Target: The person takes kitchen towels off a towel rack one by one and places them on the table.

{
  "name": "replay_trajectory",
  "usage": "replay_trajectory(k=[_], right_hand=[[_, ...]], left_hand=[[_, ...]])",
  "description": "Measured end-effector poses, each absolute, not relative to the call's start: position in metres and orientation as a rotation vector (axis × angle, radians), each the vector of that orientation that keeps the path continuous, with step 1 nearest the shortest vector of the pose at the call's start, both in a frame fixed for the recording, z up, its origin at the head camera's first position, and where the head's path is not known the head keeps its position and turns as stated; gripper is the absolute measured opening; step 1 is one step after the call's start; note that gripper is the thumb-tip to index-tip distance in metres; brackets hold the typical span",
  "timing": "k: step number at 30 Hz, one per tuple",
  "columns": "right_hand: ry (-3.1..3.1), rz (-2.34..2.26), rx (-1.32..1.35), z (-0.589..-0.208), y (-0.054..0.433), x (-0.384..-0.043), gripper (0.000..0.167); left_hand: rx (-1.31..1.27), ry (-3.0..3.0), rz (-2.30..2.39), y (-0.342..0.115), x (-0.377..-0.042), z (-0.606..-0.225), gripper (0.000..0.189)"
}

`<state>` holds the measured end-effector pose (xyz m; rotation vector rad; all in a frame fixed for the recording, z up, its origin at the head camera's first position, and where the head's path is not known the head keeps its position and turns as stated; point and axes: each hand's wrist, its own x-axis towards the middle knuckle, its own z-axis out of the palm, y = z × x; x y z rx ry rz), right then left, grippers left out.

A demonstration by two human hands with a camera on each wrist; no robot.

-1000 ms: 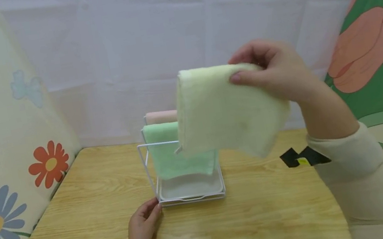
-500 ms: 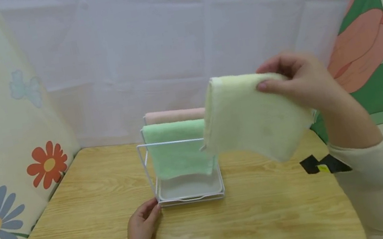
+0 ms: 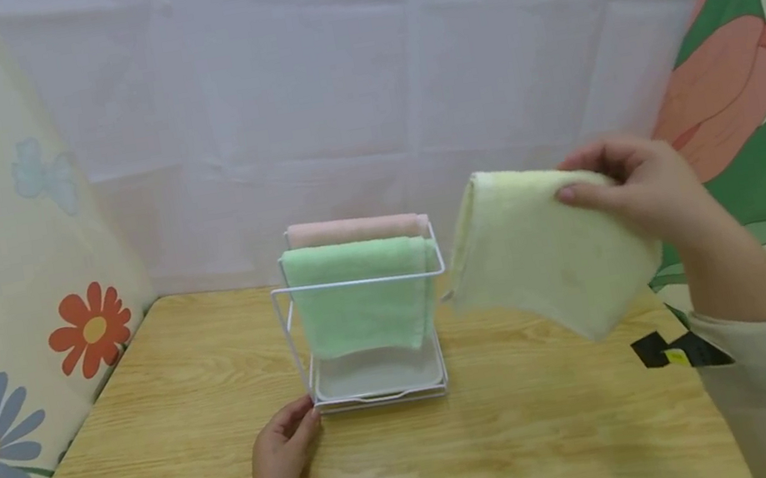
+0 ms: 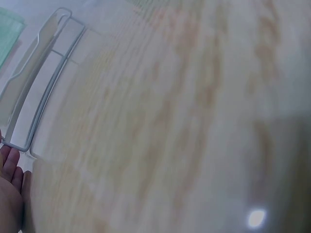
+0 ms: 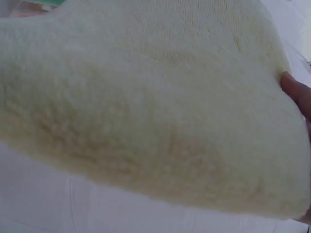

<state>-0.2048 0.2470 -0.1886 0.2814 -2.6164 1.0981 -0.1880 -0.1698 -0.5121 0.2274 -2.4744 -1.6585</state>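
Observation:
My right hand pinches a folded pale yellow towel by its upper right edge, thumb in front. It hangs in the air to the right of a white wire towel rack. In the right wrist view the fluffy cloth fills most of the picture, a fingertip at its right edge. My left hand grips the rack's front left bottom corner between thumb and fingers. A green towel drapes over the rack's middle bar. Behind it hangs a pink towel, mostly hidden.
A white tray lies in the rack's base. Under everything is a wood-grain table. A white cloth backdrop hangs behind, with flower-patterned panels at left and right. A black and yellow tag is on the right sleeve.
My right hand has carried the yellow towel rightward and down, away from the rack. The front bar and the pink towel's right end have come into view. My left hand stays put.

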Motion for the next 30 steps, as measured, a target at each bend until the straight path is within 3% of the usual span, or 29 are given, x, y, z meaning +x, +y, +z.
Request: replay_trajectory(k=[9, 30], right_hand=[[-2.718, 1.008, 0.303, -0.219, 0.26, -0.209, 0.039], [-2.686, 1.239, 0.299, -0.299, 0.261, -0.21, 0.033]], left_hand=[[0.224, -2.46, -1.693, -0.17, -0.189, -0.513, 0.034], [0.179, -2.431, -1.709, -0.171, -0.189, -0.514, 0.035]])
